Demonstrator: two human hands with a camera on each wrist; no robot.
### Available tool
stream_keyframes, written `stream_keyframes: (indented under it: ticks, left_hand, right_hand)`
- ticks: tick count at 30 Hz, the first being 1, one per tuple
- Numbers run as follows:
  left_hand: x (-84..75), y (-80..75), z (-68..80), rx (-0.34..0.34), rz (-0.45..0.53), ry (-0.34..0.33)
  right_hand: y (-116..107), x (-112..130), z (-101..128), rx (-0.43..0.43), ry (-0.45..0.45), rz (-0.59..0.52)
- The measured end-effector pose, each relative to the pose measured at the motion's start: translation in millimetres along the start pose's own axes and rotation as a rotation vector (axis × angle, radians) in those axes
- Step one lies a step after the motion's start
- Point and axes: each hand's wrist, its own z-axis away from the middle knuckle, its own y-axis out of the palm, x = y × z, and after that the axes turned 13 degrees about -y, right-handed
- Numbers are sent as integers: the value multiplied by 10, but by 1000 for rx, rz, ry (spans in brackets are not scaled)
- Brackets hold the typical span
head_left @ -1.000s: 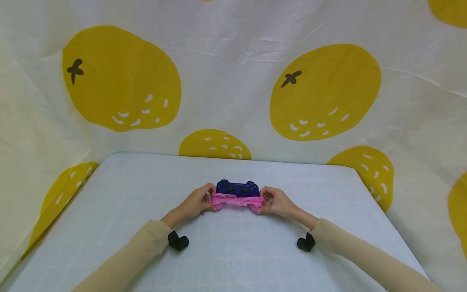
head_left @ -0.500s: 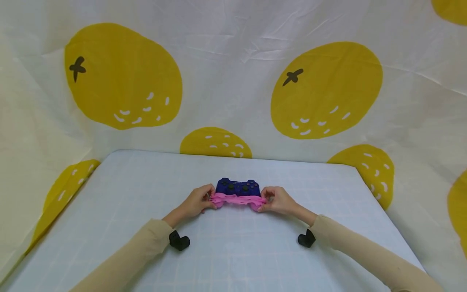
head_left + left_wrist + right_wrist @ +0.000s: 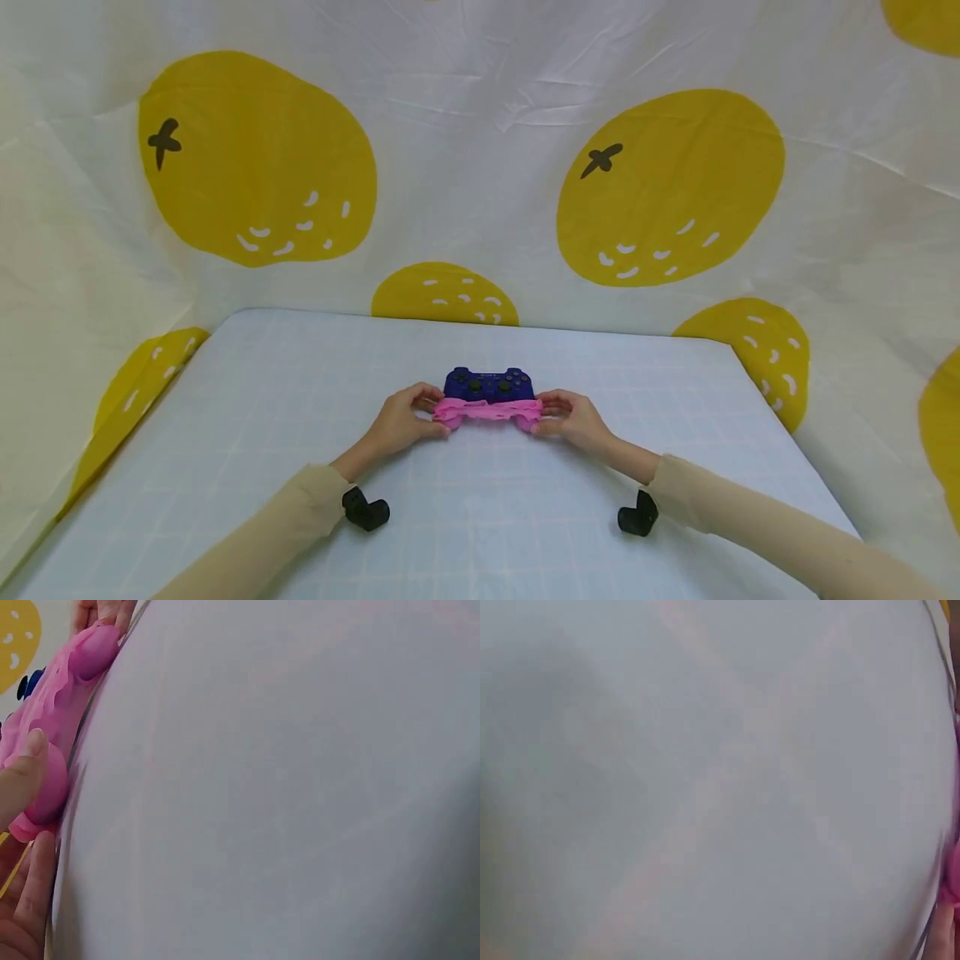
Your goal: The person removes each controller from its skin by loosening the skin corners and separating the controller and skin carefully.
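Observation:
A dark blue game controller (image 3: pixel 489 384) lies on the pale blue table (image 3: pixel 480 517) with a pink silicone cover (image 3: pixel 487 411) stretched across its near side. My left hand (image 3: pixel 405 422) pinches the cover's left end and my right hand (image 3: pixel 573 417) pinches its right end. In the left wrist view the pink cover (image 3: pixel 56 727) runs along the frame's left edge, with my thumb (image 3: pixel 21 784) pressed on it. The right wrist view is filled by blurred table surface, with a sliver of pink at its right edge.
A white cloth with large yellow fruit prints (image 3: pixel 667 187) hangs behind and beside the table. Black wrist camera mounts (image 3: pixel 365 510) sit under both sleeves. The table's far edge runs just behind the controller.
Both hands have shifted slightly nearer and lower with the cover's ends, and the forearms lie lower on the table. The controller stays in place.

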Motion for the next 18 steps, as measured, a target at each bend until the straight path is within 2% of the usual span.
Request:
stream_keyframes:
  ticks: [5,7,10,14,17,18]
  left_hand:
    - [-24,29,31,-15,98,8]
    - [-17,37,22,-14,90,24]
    - [-6,39,-5,28,85,57]
    - [-6,8,-40,108,54,83]
    - [-12,-28,-60,149,22,103]
    - [-59,-47,-39,158,12,103]
  right_hand:
    - [98,50,40,-81,35,-89]
    - [136,50,41,-118,63,-97]
    - [171,28,38,-161,98,-79]
    - [163,-23,33,-139,86,-2]
    - [112,-51,11,-54,2,73]
    - [95,2,10,-29,-28,93]
